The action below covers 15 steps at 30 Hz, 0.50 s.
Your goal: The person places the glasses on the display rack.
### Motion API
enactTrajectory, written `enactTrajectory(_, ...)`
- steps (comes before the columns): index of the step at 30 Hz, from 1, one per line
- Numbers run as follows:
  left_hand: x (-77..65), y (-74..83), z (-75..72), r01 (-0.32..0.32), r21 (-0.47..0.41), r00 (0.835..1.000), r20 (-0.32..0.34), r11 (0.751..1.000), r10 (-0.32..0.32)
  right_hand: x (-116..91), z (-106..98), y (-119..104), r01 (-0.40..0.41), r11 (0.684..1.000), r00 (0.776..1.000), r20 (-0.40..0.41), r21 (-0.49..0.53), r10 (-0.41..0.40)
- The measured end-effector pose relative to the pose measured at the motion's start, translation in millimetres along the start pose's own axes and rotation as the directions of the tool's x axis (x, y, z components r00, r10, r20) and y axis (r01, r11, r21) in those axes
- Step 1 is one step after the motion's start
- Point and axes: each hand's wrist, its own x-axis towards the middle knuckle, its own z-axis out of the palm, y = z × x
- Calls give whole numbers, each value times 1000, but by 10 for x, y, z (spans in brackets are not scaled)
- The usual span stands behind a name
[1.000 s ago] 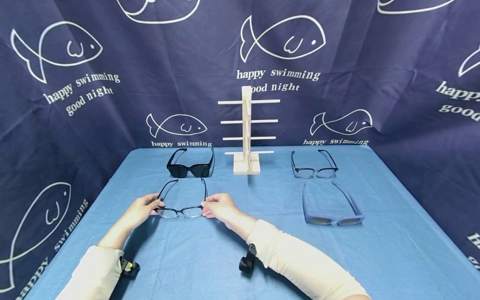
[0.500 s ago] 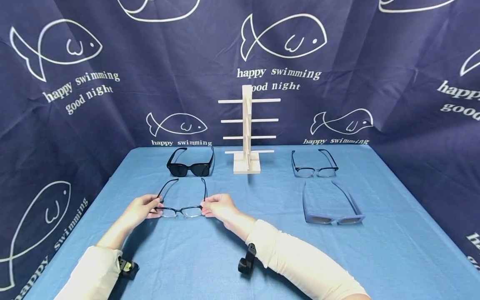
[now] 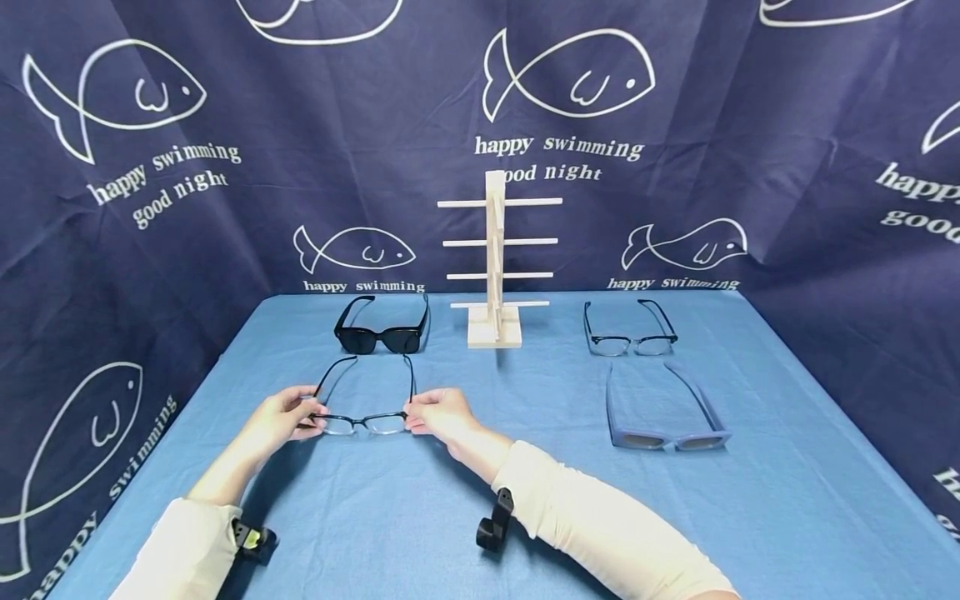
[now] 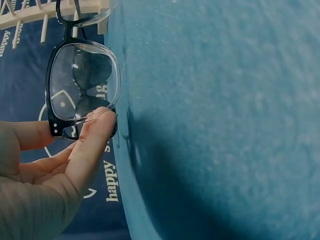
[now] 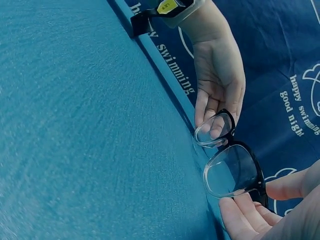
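- Black-topped, clear-bottomed plastic eyeglasses [image 3: 360,422], at the left of the blue cloth-covered table [image 3: 517,400], lenses [image 3: 387,425] toward 6 o'clock, thin black temples [image 3: 412,379] unfolded toward 12.
- Pinched at both outer hinge corners: at 9 o'clock by the left hand [image 3: 281,417], at 3 o'clock by the right hand [image 3: 446,417].
- Probably light, stiff across the brow bar, springier along the temples; perhaps slippery under a loose pinch, fragile at the hinges if twisted, easily smudged on the lenses.
- Best held exactly there, by the hinge corners; keep the left fingertips [image 4: 106,117] clear of the lens, being right at its lower edge in the left wrist view.
- Cannot tell whether touching the cloth at the temple tips.
- Farther out: at 12 o'clock, chunky black sunglasses [image 3: 380,337]; between 1 and 2, a pale wooden display stand [image 3: 495,242] with four tiers of crossbars; between 2 and 3, black browline eyeglasses [image 3: 634,340]; at 3, thick blue-violet sunglasses [image 3: 672,442].
- Compared with half a second ago, little changed: shifted slightly toward 7 o'clock, the cream left cuff [image 3: 206,533] and black wrist camera [image 3: 258,543]; both pinches kept.
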Motion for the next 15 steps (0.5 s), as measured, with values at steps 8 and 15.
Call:
enactTrajectory(8, -42, 75, -4, -11, -32, 1000, -14, 999, 11, -31, -32, -53, 21, 1000, 1000, 0, 24, -21)
enactTrajectory(15, -93, 145, 4, -40, -87, 999, 1, 995, 40, -67, -81, -120, 40, 997, 999, -4, 60, -40)
